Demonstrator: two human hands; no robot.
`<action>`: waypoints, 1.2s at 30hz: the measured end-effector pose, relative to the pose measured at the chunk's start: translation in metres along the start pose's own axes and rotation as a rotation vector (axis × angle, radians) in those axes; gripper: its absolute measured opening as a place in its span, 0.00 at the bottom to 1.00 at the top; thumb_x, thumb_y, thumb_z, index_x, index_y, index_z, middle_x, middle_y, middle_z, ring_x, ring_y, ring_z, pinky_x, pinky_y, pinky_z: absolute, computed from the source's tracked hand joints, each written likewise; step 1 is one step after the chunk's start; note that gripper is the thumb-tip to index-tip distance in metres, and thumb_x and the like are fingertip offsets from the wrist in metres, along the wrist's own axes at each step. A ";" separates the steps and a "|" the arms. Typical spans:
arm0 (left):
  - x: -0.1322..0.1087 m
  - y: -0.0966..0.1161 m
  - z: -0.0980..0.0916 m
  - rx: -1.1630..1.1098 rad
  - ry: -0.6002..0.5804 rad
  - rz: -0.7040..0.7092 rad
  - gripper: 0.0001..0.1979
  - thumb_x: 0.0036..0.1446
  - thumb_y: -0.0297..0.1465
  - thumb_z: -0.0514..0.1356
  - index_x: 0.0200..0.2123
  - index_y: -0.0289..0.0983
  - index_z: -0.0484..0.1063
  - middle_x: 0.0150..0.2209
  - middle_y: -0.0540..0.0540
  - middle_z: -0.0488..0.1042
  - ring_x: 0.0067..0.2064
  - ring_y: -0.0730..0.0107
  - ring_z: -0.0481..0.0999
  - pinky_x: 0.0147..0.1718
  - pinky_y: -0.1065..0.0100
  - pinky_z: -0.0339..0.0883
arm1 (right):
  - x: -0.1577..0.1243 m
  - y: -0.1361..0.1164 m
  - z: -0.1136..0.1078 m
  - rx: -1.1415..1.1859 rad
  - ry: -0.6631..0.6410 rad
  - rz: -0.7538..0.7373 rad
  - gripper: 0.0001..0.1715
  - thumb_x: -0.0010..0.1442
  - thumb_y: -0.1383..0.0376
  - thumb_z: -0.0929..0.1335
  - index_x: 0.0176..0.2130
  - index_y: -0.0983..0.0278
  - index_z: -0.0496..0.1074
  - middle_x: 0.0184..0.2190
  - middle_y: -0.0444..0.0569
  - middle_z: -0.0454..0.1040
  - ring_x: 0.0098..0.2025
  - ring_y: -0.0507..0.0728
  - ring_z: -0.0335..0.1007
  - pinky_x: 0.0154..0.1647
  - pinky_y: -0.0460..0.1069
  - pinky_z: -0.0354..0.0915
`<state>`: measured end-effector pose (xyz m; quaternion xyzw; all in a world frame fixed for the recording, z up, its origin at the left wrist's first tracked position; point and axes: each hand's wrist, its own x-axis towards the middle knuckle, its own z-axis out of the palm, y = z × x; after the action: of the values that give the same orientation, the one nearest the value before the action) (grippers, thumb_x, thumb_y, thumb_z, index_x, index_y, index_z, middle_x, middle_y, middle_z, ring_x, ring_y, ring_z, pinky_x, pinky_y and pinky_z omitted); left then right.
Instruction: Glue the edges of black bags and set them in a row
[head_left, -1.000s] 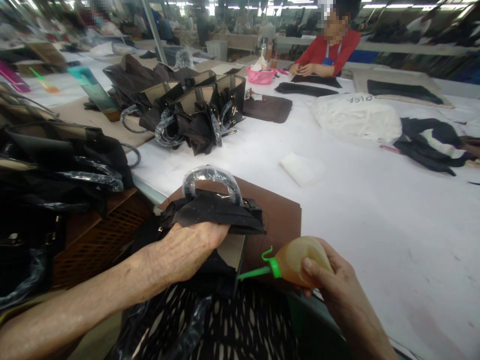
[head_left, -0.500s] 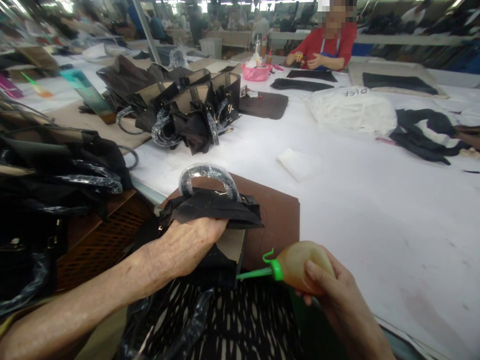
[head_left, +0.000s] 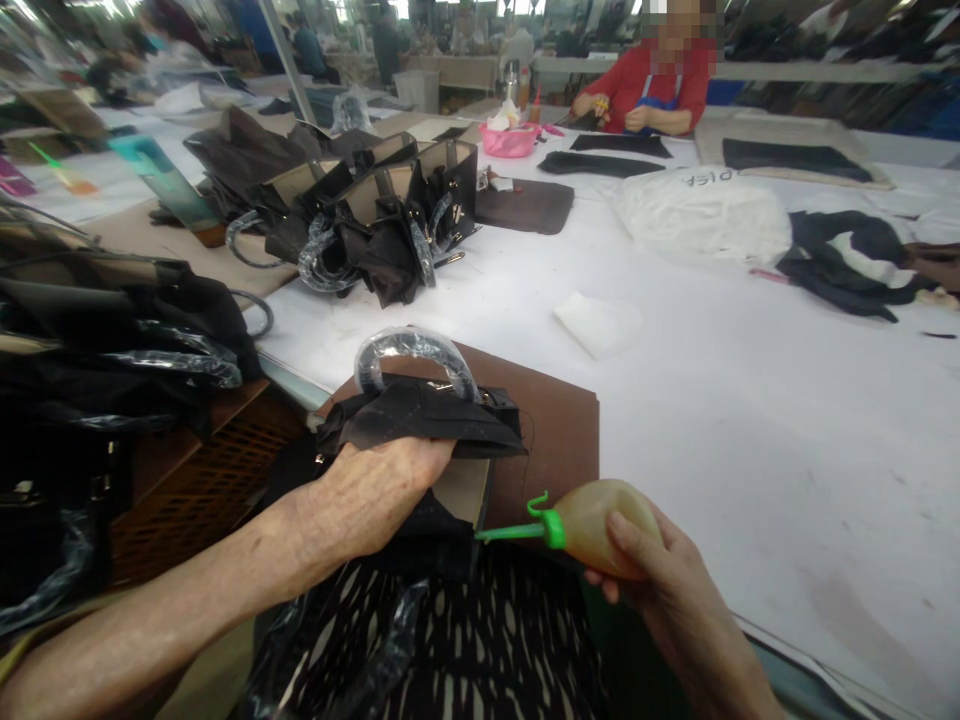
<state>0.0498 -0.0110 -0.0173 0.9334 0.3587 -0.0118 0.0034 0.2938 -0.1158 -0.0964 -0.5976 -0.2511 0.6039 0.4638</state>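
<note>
My left hand (head_left: 367, 495) grips a black handbag (head_left: 424, 420) at its folded-back flap, fingers tucked under the fabric. The bag has a plastic-wrapped handle (head_left: 412, 352) and rests on a brown board (head_left: 559, 435) at the near table edge. My right hand (head_left: 660, 580) is closed round a soft amber glue bottle (head_left: 596, 520) with a green nozzle (head_left: 517, 530). The nozzle points left, its tip close to the bag's tan inner edge (head_left: 461, 490).
A row of finished black bags (head_left: 367, 215) stands at the back left, more bags (head_left: 112, 330) pile at the left. A white pad (head_left: 596, 322), white bundle (head_left: 701, 215) and dark fabric (head_left: 847, 255) lie on the white table (head_left: 750, 400). A person in red (head_left: 649, 90) works far across.
The view has shifted slightly. My right hand with the glue bottle has dipped and come back up a little, the nozzle staying near the bag's edge. My left hand keeps its grip.
</note>
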 end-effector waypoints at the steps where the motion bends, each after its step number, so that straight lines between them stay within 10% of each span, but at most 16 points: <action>1: 0.000 0.001 -0.001 0.019 -0.008 0.004 0.27 0.49 0.20 0.51 0.55 0.31 0.59 0.51 0.34 0.65 0.53 0.49 0.63 0.52 0.53 0.55 | -0.001 0.000 0.001 -0.002 -0.003 0.003 0.23 0.51 0.52 0.70 0.39 0.66 0.68 0.24 0.48 0.72 0.20 0.53 0.66 0.15 0.43 0.59; 12: 0.001 -0.001 0.000 0.059 -0.069 0.014 0.31 0.47 0.20 0.52 0.58 0.31 0.54 0.53 0.33 0.64 0.54 0.46 0.63 0.52 0.52 0.54 | -0.021 -0.012 0.011 -0.048 0.052 0.025 0.24 0.47 0.50 0.71 0.38 0.64 0.69 0.22 0.46 0.71 0.19 0.54 0.64 0.14 0.44 0.57; 21: 0.005 0.002 -0.014 0.035 -0.213 -0.063 0.35 0.45 0.18 0.54 0.59 0.34 0.51 0.50 0.37 0.68 0.50 0.55 0.68 0.48 0.60 0.62 | 0.001 -0.019 0.010 -0.423 0.248 -0.228 0.28 0.46 0.49 0.70 0.44 0.60 0.65 0.34 0.46 0.73 0.35 0.60 0.68 0.28 0.47 0.67; 36: 0.024 -0.028 -0.011 -0.082 -0.007 -0.080 0.26 0.47 0.20 0.55 0.52 0.36 0.58 0.46 0.43 0.69 0.49 0.59 0.69 0.46 0.62 0.63 | 0.049 -0.012 0.008 -0.629 0.355 -0.549 0.32 0.48 0.48 0.69 0.49 0.61 0.64 0.42 0.49 0.71 0.42 0.63 0.66 0.42 0.53 0.63</action>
<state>0.0487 0.0261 -0.0068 0.9172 0.3961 -0.0003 0.0424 0.2966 -0.0667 -0.1087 -0.7150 -0.4880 0.2414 0.4386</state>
